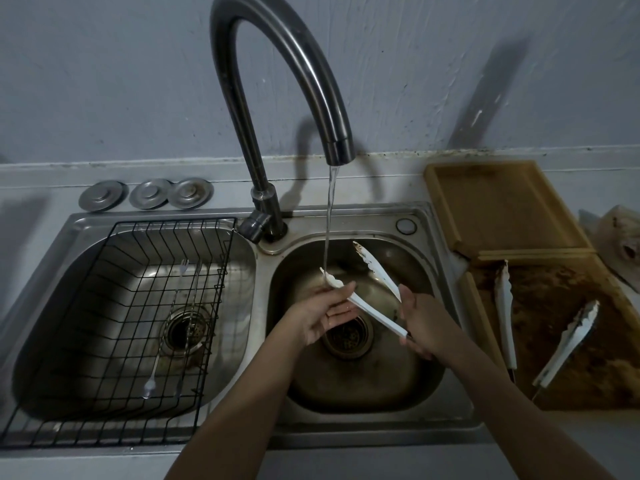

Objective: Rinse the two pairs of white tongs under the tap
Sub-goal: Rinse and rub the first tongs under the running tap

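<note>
Now tongs (375, 306) under running tap (277, 64)

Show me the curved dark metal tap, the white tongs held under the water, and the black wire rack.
curved dark metal tap (337, 147): head view, on the spout end.
white tongs held under the water (372, 310): head view, on the lower arm.
black wire rack (114, 230): head view, on the far rim.
</note>
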{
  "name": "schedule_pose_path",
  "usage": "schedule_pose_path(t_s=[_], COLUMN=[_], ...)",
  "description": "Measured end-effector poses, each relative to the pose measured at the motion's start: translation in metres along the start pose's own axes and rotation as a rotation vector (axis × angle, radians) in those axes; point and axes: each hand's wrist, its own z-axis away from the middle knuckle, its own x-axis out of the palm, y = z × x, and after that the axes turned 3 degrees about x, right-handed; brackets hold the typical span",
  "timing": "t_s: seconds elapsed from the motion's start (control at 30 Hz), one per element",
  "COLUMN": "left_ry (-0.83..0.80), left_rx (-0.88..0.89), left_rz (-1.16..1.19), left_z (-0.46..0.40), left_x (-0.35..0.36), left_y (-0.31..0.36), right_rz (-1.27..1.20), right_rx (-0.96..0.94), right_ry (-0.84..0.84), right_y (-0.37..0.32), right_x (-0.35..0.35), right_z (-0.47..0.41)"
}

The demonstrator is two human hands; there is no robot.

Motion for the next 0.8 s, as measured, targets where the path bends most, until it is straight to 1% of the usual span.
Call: schedule_pose_path(t_s=[0.1,0.2,0.27,0.33,0.4,0.5,0.57,0.63,0.7,0.8], left_ry=[0.112,0.228,0.214,0.147,0.116,0.196,0.263,0.329,0.356,0.387], left_rx=[0.018,0.03,0.019,0.018,0.078,0.156,0.177,0.186,0.201,0.224], left_rz=[0.021,0.024,0.051,0.075,0.091,0.139,0.151,0.165,0.16,0.17], left_z=[-0.003,-0.009,-0.008,-0.002,0.003,0.006,0.006,0.003,0.002,0.003], left_x=[-0.001,0.0,0.001,0.003,0.005,0.01,0.014,0.015,0.015,0.012], left_y=[0.003,0.005,0.005,0.007,0.007,0.008,0.01,0.013,0.014,0.016], right_rz=[-0.022,-0.007,-0.098,-0.216,-0.246,-0.116,-0.106,-0.002,0.149,0.18], right_rx=[0.003,-0.033,-0.01,-0.004,0.001,-0.07,-0.139,-0.264,-0.39,-0.452], right_ry=[-0.017,-0.033,-0.05,-0.097,-0.092,-0.004,-0.007,0.0,0.039,0.044], right_y=[0.001,0.001,0.003,0.007,0.01,0.012,0.008,0.006,0.004,0.004], right_x=[0.001,0.003,0.002,-0.002,-0.005,-0.004,0.001,0.007,0.013,0.017], right_z=[0.002,0.003,0.004,0.003,0.003,-0.001,-0.001,-0.001,0.0,-0.001])
